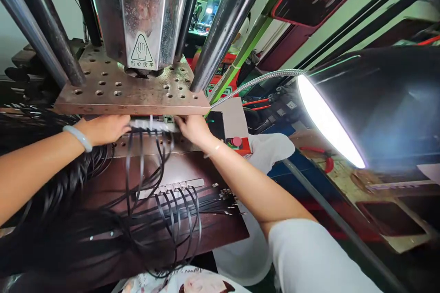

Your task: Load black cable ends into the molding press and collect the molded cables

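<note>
My left hand and my right hand grip the two ends of a pale metal fixture bar, just under the press's thick upper plate. Fingers of both hands are closed, with the tips partly hidden by the bar and the plate. Several black cables hang down from the bar. A second fixture bar lies on the brown work surface below, with black cables fanning out of it toward me.
Bundles of black cables cover the left side. Steel columns flank the press ram, which bears a hand-hazard label. At right are a red button on a box and a lit lamp on a flexible neck.
</note>
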Available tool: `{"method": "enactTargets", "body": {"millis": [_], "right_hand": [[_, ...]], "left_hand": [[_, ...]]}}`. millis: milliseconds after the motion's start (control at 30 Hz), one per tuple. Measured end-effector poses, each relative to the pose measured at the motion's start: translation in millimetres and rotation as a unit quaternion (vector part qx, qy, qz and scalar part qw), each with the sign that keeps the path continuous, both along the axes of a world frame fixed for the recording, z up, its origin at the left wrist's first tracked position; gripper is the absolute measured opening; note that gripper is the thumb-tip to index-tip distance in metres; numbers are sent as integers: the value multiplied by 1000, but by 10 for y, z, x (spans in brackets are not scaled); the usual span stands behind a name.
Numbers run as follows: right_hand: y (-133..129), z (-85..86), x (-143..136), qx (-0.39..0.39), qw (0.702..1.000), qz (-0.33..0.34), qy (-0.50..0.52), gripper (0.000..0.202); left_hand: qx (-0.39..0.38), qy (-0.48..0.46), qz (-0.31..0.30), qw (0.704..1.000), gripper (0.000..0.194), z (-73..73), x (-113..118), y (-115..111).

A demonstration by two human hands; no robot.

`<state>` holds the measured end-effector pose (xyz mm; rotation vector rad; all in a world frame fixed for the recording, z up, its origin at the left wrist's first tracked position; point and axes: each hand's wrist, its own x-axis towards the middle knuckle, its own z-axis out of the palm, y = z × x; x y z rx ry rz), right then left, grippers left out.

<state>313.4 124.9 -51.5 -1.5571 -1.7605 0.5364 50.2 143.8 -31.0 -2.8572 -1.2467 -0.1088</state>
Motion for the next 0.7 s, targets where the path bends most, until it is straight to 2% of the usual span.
{"method": "enactTargets", "body": {"millis": [100,167,233,300,367,433,467,533,567,600,633,700], "right_hand": [[-335,-105,31,-125,988,85,30,24],[-458,-179,-22,-171,977,115,62,22],[-538,-207,-61,-140,984,94,53,21],[-630,-133,-75,-30,995,81,47,20],[-770,74,-116,103,986,112,61,20],[-975,392,-209,197,960,180,84,21],[-1102,567,-258,224,943,225,101,21],[-1402,870,-276,235,910,307,149,18],[-1568,968,-211,235,902,313,179,18],[-1734,1015,-83,234,911,274,199,21],[-1894,1007,107,220,938,197,182,31],[-2160,848,615,157,986,-8,58,52]], "left_hand": [[-17,126,-36,991,34,18,204,-281],[-30,178,-24,983,37,36,327,-420],[-17,131,14,991,38,72,339,-558],[16,-27,64,997,43,128,275,-745],[38,-220,84,971,50,196,258,-1005],[14,-335,43,941,52,263,382,-1309],[-23,-357,1,934,51,294,487,-1458],[-120,-368,-80,918,36,351,675,-1696],[-161,-371,-103,909,31,376,707,-1770],[-189,-380,-107,899,30,397,672,-1809],[-198,-400,-91,890,29,414,566,-1814],[-163,-423,-26,891,29,422,182,-1740]]}}
